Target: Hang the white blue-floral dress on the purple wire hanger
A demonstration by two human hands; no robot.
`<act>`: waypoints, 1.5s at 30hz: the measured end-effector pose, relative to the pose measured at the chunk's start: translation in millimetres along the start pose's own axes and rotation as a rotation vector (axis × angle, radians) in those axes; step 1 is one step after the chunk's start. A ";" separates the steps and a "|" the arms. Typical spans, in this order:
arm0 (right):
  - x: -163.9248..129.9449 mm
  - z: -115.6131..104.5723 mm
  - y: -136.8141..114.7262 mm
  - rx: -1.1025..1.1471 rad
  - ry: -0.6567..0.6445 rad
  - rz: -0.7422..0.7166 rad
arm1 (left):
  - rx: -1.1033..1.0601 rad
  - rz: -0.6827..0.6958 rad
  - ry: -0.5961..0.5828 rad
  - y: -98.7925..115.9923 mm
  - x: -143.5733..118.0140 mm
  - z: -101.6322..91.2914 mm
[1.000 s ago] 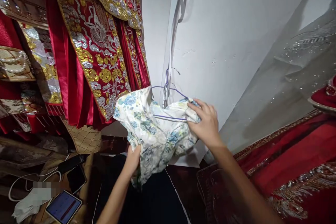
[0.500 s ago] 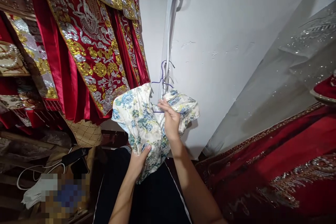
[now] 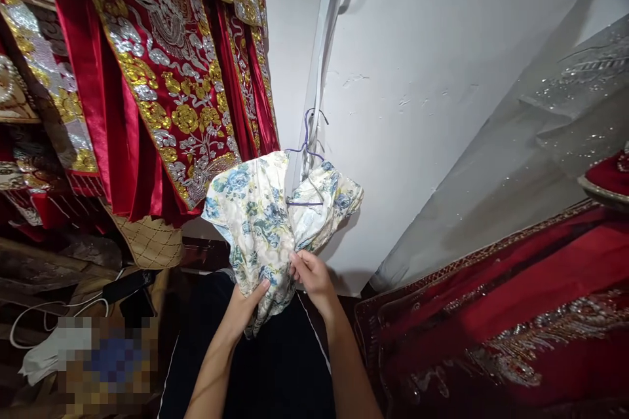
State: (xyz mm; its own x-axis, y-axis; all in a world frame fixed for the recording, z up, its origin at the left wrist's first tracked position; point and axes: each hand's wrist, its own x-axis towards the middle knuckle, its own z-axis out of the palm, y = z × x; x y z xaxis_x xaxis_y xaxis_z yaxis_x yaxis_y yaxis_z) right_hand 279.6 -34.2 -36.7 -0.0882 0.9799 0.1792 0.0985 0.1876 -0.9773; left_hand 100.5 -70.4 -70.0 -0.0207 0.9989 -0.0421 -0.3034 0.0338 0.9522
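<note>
My left hand (image 3: 243, 308) and right hand (image 3: 309, 278) are bare, with no rings, gloves or watch on them. Both forearms are uncovered up to the lower edge of the view, with no sleeve showing. Below them I wear a black garment (image 3: 275, 373) with a thin white stripe down each side.

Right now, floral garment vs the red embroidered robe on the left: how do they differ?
The floral garment is pale with blue flowers; the red robe is deep red with gold and silver embroidery. The floral garment sits bunched on a purple hanger, gripped at its lower part by the left hand and right hand; the red robe hangs untouched. The floral garment looks smaller. Both hang by the white wall.
</note>
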 end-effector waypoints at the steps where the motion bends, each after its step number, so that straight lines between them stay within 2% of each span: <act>1: 0.9 1.4 -0.4 -0.015 -0.006 -0.004 | 0.007 -0.012 -0.018 -0.4 -0.8 2.4; 3: 0.1 1.4 0.1 -0.014 0.017 0.010 | 0.061 -0.018 -0.017 -2.6 -1.4 3.7; 5: -3.4 -0.3 0.5 -0.006 0.039 0.046 | 0.188 0.069 0.107 -4.7 -0.4 1.0; 8: -9.2 1.5 -3.6 -0.007 -0.042 0.116 | 0.473 0.379 0.418 -4.4 1.8 -0.3; 9: -10.8 4.6 -6.1 0.005 -0.097 0.133 | 0.562 0.469 0.447 -3.7 2.3 1.8; 10: -12.3 9.0 -8.6 0.027 -0.154 0.148 | 0.629 0.532 0.414 -2.9 2.7 5.3; 11: -13.9 14.3 -10.8 0.056 -0.202 0.164 | 0.660 0.562 0.331 -2.3 3.1 9.7; 13: -17.4 25.5 -13.1 0.119 -0.246 0.197 | 0.625 0.527 0.121 -2.0 4.2 19.2; 15: -20.2 32.6 -14.7 0.172 -0.226 0.216 | 0.555 0.446 0.006 -2.8 6.3 26.1; 17: -18.9 31.2 -20.7 0.211 -0.174 0.213 | 0.516 0.402 -0.010 -4.2 8.9 28.4; 19: -9.9 20.6 -36.9 0.229 -0.139 0.198 | 0.505 0.403 -0.005 -6.1 11.3 27.3; 22: 22.6 -3.0 -81.4 0.223 -0.115 0.122 | 0.493 0.392 -0.005 -10.3 12.7 25.1; 24: 53.3 -15.2 -115.6 0.267 -0.034 0.046 | 0.498 0.373 -0.008 -14.8 12.0 25.7; 27: 93.3 -20.7 -153.5 0.407 0.082 0.014 | 0.553 0.346 -0.090 -20.5 10.8 27.7; 29: 105.6 -18.4 -163.2 0.455 0.136 -0.040 | 0.620 0.335 -0.195 -17.0 12.2 27.7; 31: 105.4 -14.7 -161.4 0.455 0.149 -0.106 | 0.688 0.341 -0.310 -1.2 16.8 27.3; 34: 92.3 -9.8 -149.4 0.410 0.102 -0.163 | 0.693 0.445 -0.393 49.5 31.3 31.8; 36: 82.4 -7.4 -143.4 0.356 0.072 -0.187 | 0.630 0.589 -0.303 94.4 45.3 40.5; 38: 74.7 -5.6 -140.9 0.286 0.049 -0.214 | 0.617 0.788 -0.135 138.1 60.4 52.1; 40: 69.9 -4.8 -139.5 0.231 0.026 -0.237 | 0.744 0.939 -0.130 173.1 73.4 62.9; 42: 67.6 -4.8 -136.7 0.204 0.020 -0.247 | 0.928 1.035 -0.209 195.8 81.7 69.8; 45: 68.1 -3.1 -129.7 0.142 0.066 -0.246 | 1.138 1.142 -0.247 208.2 85.6 71.2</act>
State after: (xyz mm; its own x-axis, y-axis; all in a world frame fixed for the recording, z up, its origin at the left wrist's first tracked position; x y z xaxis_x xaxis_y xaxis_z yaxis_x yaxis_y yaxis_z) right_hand 263.9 8.4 102.6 -0.0270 0.9093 0.4153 -0.0582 0.4133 -0.9087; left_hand 103.4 24.4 146.1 0.4501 0.4966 0.7422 0.5835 -0.7927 0.1765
